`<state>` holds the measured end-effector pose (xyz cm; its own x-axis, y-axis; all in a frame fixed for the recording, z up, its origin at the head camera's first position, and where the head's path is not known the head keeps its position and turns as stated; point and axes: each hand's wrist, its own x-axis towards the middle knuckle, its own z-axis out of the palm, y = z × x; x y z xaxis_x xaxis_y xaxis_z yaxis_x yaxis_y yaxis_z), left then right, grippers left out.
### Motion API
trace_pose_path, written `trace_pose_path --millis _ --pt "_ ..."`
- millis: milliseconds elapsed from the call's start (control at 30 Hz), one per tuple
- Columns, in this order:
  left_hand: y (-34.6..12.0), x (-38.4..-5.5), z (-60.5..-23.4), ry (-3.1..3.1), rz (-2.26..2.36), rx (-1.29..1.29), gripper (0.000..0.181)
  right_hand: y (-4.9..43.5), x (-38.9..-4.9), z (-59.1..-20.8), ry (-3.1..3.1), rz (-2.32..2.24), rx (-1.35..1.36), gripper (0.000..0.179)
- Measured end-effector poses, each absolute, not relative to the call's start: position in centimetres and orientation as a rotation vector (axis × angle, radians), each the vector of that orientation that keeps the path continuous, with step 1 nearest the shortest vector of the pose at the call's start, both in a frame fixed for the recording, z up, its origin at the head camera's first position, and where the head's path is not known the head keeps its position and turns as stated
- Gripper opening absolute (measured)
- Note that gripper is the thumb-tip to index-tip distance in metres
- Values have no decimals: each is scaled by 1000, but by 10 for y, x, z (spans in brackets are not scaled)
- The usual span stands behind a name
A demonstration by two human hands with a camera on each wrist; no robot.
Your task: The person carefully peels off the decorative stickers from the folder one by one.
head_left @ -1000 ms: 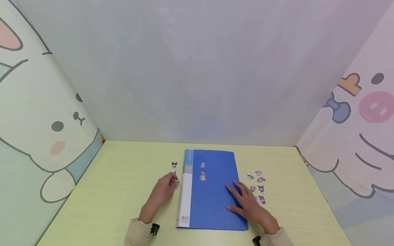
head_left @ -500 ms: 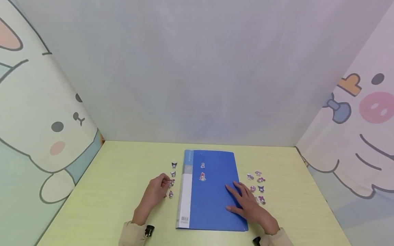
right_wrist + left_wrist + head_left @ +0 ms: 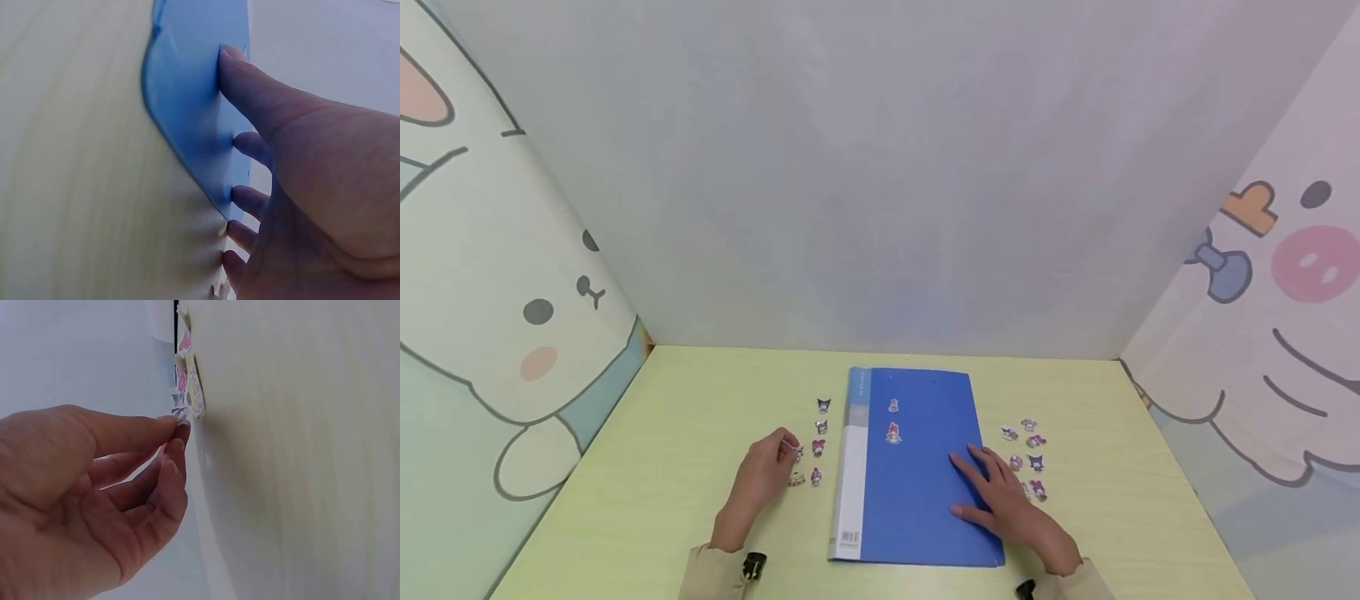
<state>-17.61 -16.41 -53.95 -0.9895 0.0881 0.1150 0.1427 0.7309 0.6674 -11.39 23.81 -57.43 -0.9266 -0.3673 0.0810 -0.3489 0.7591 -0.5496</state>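
My left hand (image 3: 764, 468) is left of the blue folder (image 3: 917, 492), just over the table. Its thumb and forefinger pinch a small character sticker (image 3: 180, 414), mostly hidden by the fingertips in the left wrist view. Around it lie several loose stickers, among them a dark-eared one (image 3: 823, 405), a pink one (image 3: 818, 447) and a wide pale one (image 3: 796, 479). With fingers spread, my right hand (image 3: 1003, 500) rests on the folder's right edge; in the right wrist view its thumb (image 3: 250, 78) touches the blue cover. Two stickers, a small one (image 3: 893, 406) and a pink-topped one (image 3: 892, 432), are on the cover's upper left.
Right of the folder lies another group of stickers, including a dark one (image 3: 1036, 462) and a pink one (image 3: 1036, 441), some partly behind the right hand. The pale wooden table (image 3: 715, 400) ends at a plain backdrop (image 3: 880, 208), with cartoon-printed side panels.
My left hand has drawn left and slightly toward me along the sticker group, uncovering stickers beside the folder. It now pinches one sticker. The right hand stays on the folder.
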Motion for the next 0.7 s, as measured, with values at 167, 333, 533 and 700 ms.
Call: trace_pose_path --millis 167,333,533,700 --pt "-166 -175 -538 -2882 -1105 -169 9 239 -114 -577 2920 -898 -599 77" --pt "-166 -175 -537 -2900 -1098 -153 10 238 -114 -576 2915 -895 -593 77" --pt "-164 -175 -537 -2919 -1043 -143 9 239 -113 -574 2916 -910 -593 76" --pt "-164 -173 -536 -2920 -1006 -139 8 240 -114 -578 2931 -890 -607 77"
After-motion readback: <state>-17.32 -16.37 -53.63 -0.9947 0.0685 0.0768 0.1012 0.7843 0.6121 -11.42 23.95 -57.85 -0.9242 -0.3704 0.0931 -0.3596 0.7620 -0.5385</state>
